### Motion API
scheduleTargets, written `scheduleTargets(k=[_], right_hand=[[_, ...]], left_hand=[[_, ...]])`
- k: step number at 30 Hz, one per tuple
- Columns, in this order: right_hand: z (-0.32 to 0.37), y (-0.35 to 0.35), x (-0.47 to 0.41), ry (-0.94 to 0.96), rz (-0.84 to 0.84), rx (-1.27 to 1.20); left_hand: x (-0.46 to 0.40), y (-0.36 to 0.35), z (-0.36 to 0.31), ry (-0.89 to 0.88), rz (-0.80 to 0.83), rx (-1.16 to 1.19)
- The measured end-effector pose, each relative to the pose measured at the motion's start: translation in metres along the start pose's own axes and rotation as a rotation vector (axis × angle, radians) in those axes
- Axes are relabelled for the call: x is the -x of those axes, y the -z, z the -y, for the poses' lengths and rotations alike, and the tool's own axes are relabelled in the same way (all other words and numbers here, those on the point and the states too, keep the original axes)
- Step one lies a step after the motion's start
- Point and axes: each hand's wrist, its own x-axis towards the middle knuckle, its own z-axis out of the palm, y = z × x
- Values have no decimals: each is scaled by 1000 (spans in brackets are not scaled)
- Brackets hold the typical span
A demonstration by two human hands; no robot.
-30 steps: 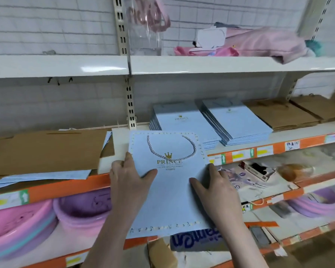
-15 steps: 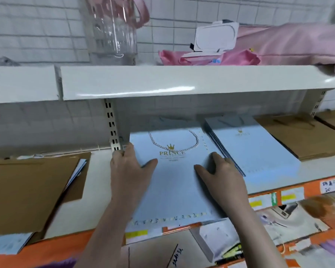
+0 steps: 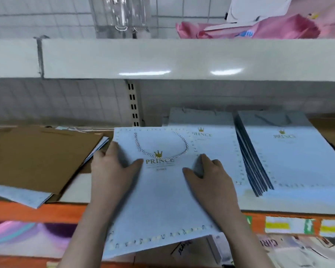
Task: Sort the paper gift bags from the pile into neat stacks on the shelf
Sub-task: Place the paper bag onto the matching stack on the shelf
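A flat light blue gift bag (image 3: 159,200) with a gold crown, "PRINCE" lettering and a white rope handle lies tilted over the shelf's front edge. Its far right corner overlaps the left blue stack (image 3: 213,136). My left hand (image 3: 112,171) grips the bag's left edge with the thumb on top. My right hand (image 3: 211,176) grips its right edge the same way. A second blue stack (image 3: 294,157) lies further right. A loose pile of brown bags (image 3: 37,157), with blue ones under it, sits at the left.
The white upper shelf (image 3: 182,59) hangs low over the work area, carrying a clear glass jug (image 3: 122,14) and pink items (image 3: 249,28). Brown bags (image 3: 333,132) lie at the far right. An orange shelf rail (image 3: 37,211) runs along the front, with goods on the shelves below.
Both hands have carried the blue bag up from below the shelf edge onto the shelf, toward the left blue stack. The view has closed in on the shelf.
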Motion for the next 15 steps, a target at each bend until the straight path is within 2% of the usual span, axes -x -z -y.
scheduleTargets(k=[10, 15], right_hand=[[29, -26, 26, 218, 177, -91], [51, -37, 36, 340, 189, -138]], left_hand=[[61, 56, 44, 155, -248, -107], [79, 87, 55, 210, -334, -169]])
